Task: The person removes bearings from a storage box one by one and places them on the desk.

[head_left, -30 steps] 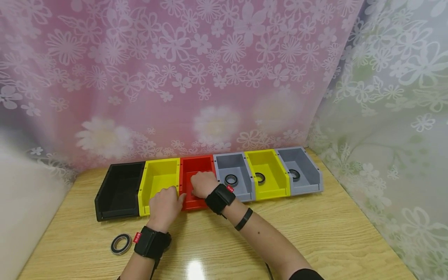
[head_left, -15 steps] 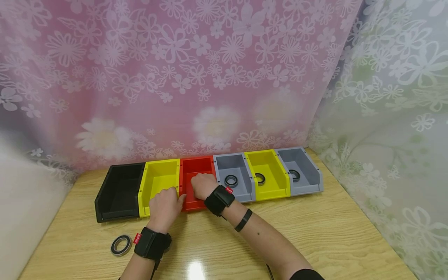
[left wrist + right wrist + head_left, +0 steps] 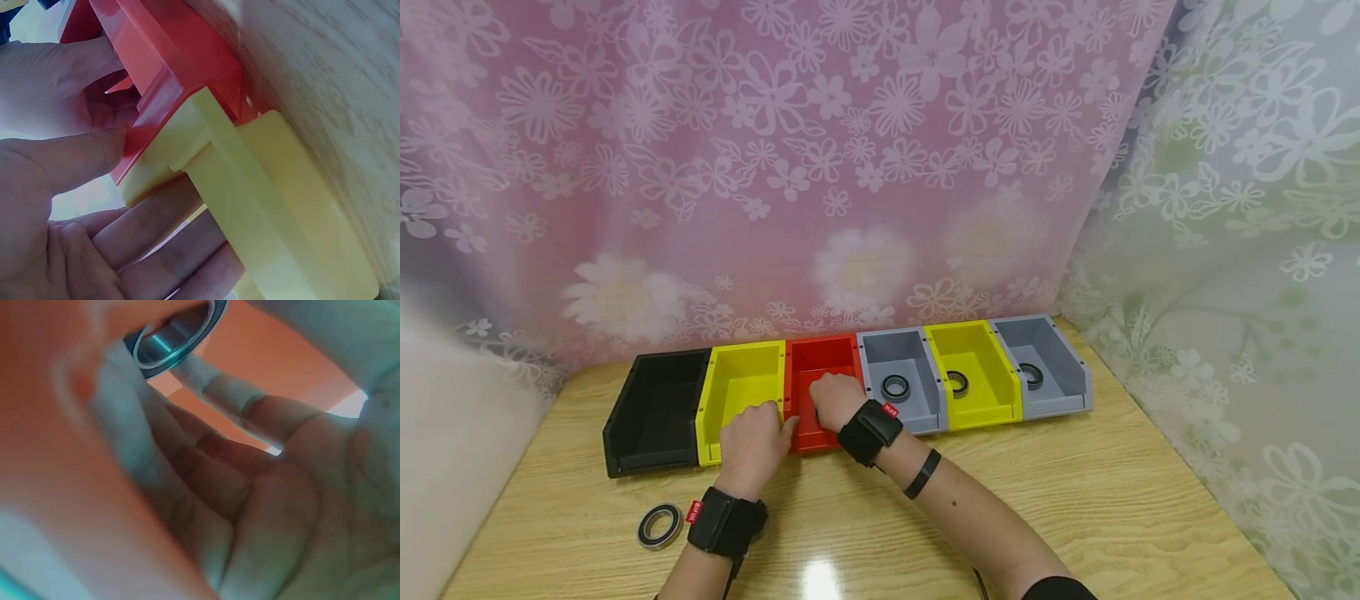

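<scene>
Change: next to none over the last second; right hand (image 3: 837, 398) is kept inside red plastic open-front bin (image 3: 823, 354), so handling there is judged unfinished.
Right fingers: curled; black-and-silver metal ring bearing (image 3: 172, 344) apparently pinched at the tips, grip partly blurred.
Ring location: within red bin; contact with its floor cannot be told.
Left hand (image 3: 752, 442): yellow plastic bin (image 3: 745, 367) gripped at the front, fingers hooked over its wall, thumb pressed on the red edge.
Loose part: similar flat-lying bearing (image 3: 643, 527) left on wood-grained surface (image 3: 1075, 492), near left wrist.
Finish: bins smooth, moulded, angular; held ring round, glossy.
</scene>
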A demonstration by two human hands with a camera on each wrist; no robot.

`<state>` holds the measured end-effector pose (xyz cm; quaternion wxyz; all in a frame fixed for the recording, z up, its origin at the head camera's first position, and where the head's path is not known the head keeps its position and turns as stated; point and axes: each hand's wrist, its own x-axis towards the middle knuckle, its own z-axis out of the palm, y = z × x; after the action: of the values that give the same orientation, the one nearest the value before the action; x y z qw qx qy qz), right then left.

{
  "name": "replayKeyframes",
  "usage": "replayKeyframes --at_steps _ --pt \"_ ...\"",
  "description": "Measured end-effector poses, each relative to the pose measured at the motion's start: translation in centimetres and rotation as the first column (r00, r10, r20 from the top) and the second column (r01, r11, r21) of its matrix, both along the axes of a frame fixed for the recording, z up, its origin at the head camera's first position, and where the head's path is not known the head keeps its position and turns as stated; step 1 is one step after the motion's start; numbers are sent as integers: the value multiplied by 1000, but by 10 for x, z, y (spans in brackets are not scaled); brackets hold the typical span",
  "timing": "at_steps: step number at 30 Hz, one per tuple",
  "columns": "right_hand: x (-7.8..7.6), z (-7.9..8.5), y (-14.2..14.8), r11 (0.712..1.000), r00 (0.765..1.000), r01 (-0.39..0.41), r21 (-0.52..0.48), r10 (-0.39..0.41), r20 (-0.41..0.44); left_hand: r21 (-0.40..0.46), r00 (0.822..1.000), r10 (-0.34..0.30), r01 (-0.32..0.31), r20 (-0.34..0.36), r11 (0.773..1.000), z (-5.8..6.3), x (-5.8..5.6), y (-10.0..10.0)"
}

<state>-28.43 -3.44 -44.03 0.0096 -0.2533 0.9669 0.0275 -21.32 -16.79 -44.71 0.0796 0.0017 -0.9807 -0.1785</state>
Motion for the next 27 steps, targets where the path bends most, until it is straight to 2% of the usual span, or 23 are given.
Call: replayKeyframes --at_steps 14,27 --pt "1 -2 0 1000 1000 6 -3 -6 -1 1 1000 -5 5 0 1000 -1 -1 0" --pt "-3 3 0 999 998 -17 32 15 68 13 1000 -6 6 16 1000 1 -1 -1"
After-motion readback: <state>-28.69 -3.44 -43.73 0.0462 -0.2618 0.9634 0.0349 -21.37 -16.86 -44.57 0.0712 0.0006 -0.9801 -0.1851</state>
